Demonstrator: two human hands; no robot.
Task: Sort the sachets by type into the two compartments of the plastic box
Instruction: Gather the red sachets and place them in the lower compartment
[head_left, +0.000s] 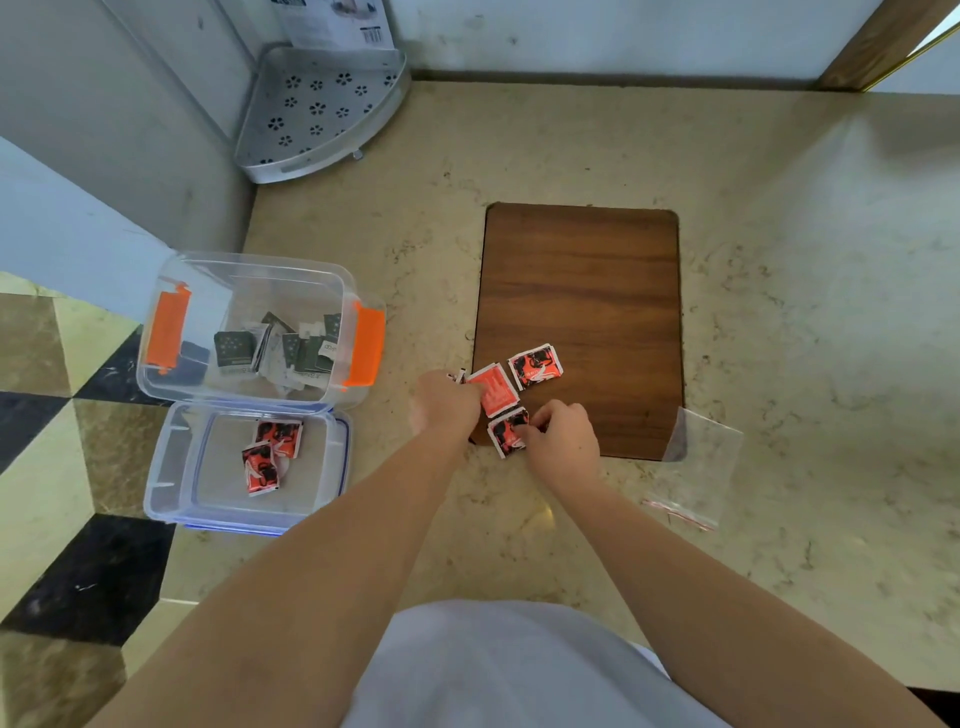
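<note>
Marble counter (727, 312), red-black sachets (535, 368) (glossy), both hands (563, 441) touching.

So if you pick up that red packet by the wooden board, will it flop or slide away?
The red sachet under the right hand looks small, flat and thin, so it is probably light and bends a little. Its wrapper looks shiny, so it may slide on the smooth wooden board. Being flat, it should not roll.

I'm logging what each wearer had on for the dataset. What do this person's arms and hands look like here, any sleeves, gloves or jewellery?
Both forearms are bare right up to the bottom of the frame, so no sleeves show. The left hand and right hand carry no gloves, and no rings, watch or bracelets are visible. A pale, whitish garment covers the torso below.
</note>
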